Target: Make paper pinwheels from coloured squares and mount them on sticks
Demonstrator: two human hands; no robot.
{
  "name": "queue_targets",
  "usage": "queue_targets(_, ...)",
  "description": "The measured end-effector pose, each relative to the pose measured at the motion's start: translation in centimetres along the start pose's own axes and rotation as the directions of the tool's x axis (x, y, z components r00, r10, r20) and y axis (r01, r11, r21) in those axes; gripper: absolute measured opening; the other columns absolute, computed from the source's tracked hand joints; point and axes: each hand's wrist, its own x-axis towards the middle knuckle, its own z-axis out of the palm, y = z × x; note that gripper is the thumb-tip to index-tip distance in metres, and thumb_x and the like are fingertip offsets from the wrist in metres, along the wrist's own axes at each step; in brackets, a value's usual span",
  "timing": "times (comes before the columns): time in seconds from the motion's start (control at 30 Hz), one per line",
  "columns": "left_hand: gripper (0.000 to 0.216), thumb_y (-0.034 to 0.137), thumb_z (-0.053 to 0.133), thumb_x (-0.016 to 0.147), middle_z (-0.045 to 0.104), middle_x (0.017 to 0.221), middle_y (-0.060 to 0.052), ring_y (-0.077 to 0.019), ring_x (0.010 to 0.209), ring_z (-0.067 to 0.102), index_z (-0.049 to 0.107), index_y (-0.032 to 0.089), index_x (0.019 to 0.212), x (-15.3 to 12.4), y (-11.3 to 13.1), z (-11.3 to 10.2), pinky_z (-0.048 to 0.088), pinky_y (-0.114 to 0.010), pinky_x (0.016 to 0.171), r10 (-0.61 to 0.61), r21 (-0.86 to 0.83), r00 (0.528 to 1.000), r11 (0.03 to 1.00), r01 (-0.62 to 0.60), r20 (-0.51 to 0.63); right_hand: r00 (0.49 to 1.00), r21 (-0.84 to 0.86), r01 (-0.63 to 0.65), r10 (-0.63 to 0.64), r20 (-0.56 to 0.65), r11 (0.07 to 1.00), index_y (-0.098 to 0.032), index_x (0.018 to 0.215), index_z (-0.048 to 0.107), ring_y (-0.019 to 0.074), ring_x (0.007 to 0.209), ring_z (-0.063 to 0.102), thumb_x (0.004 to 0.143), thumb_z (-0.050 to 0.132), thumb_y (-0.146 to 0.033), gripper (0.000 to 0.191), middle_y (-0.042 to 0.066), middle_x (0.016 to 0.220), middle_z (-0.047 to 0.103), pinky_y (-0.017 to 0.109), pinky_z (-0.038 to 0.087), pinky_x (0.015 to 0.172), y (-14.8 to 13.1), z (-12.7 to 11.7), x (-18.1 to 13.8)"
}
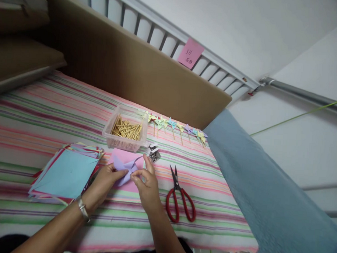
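A purple paper pinwheel (125, 169) with folded blades is held just above a stack of pink square paper (133, 188). My left hand (107, 179) grips its left side, thumb pressed near the middle. From the right, my right hand (147, 183) pinches at the pinwheel close to its centre; whether a pin is also between those fingertips is too small to tell. Just behind stands a small open box of metal pins (153, 154). Red-handled scissors (178, 193) lie to the right, blades slightly apart and pointing away from me.
A clear plastic box (123, 144) of thin wooden sticks (126, 128) stands behind my hands. At left lies a stack of coloured paper squares (67, 171). Several finished pinwheels (171, 123) line the back, along a brown board (132, 66). A striped cloth (209, 213) covers the surface.
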Motion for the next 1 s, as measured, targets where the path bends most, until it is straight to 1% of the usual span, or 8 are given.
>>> queue_targets(0.13,0.026,0.025,0.074,0.061,0.074,0.075,-0.003,-0.0195,0.074,0.064,0.072,0.015,0.085,-0.45,0.14,0.42,0.046,-0.027,0.072,0.009,-0.017,1.000,1.000,-0.009,0.030,1.000,0.042,-0.016,0.015,0.006,0.999,-0.022,0.070,0.070,0.0224,0.138,0.020,0.072,0.063,-0.014,0.011,0.003,0.149,0.029,0.042,0.016,0.111,0.27,0.37,0.11)
queue_targets(0.3,0.020,0.025,0.074,0.060,0.074,0.074,-0.004,-0.0200,0.074,0.064,0.072,0.014,0.077,-0.67,0.51,0.73,0.046,-0.028,0.072,0.028,-0.021,0.999,0.999,-0.027,0.035,0.999,0.077,-0.041,0.042,-0.005,0.996,-0.022,0.069,0.070,0.0234,0.137,0.023,0.071,0.063,-0.016,0.010,0.002,0.148,0.032,0.040,0.017,0.110,0.27,0.48,0.25)
queue_targets(0.47,0.026,0.027,0.073,0.063,0.074,0.081,-0.007,-0.0216,0.076,0.064,0.073,0.012,0.085,-0.57,0.13,0.43,0.046,-0.030,0.072,0.050,0.037,0.996,0.998,-0.052,0.069,0.999,0.086,-0.043,0.044,-0.010,0.995,-0.021,0.069,0.069,0.0237,0.136,0.026,0.071,0.064,-0.017,0.007,0.006,0.146,0.036,0.041,0.017,0.110,0.30,0.24,0.32)
queue_targets(0.77,0.025,0.028,0.073,0.062,0.074,0.079,-0.005,-0.0205,0.073,0.064,0.073,0.014,0.083,-0.45,0.10,0.46,0.046,-0.028,0.069,0.057,0.061,0.994,0.996,-0.062,0.089,0.997,0.110,-0.071,0.071,0.004,0.991,-0.021,0.067,0.068,0.0243,0.136,0.026,0.070,0.064,-0.017,0.006,0.007,0.143,0.040,0.044,0.018,0.109,0.48,0.17,0.19)
queue_targets(0.9,0.024,0.028,0.072,0.063,0.074,0.077,-0.005,-0.0200,0.071,0.063,0.073,0.013,0.081,-0.39,0.10,0.38,0.045,-0.028,0.068,0.082,0.126,0.994,0.988,-0.091,0.071,0.997,0.127,-0.078,0.078,0.010,0.989,-0.021,0.069,0.067,0.0244,0.133,0.031,0.070,0.064,-0.017,0.005,0.008,0.141,0.042,0.043,0.020,0.108,0.69,0.12,0.15)
queue_targets(1.0,0.026,0.028,0.071,0.064,0.073,0.078,-0.005,-0.0203,0.073,0.062,0.072,0.012,0.084,-0.39,0.07,0.21,0.045,-0.029,0.069,0.097,0.164,0.992,0.981,-0.108,0.075,0.997,0.156,-0.075,0.073,0.017,0.985,-0.021,0.069,0.066,0.0240,0.129,0.037,0.070,0.064,-0.018,0.004,0.007,0.135,0.049,0.042,0.022,0.107,1.02,0.16,0.22)
